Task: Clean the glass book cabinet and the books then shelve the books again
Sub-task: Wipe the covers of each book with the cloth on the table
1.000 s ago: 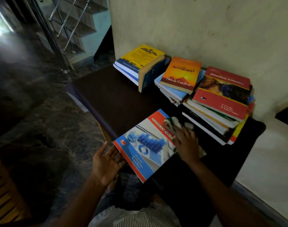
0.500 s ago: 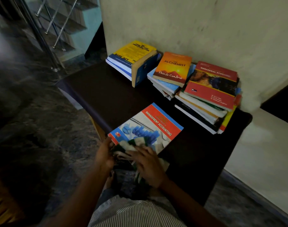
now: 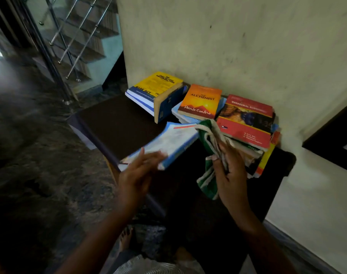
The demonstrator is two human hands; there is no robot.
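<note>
We see a dark table set against the wall, carrying a yellow-topped stack, an orange-topped stack and a red-topped stack of books side by side.

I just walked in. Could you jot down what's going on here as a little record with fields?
Place: dark table against a wall
Left hand: on the near end of a blue-edged book; grip blurred
Right hand: grips a green-and-white cloth
Stacks at wall: three, topped by a yellow book, The Alchemist, a red book
</note>
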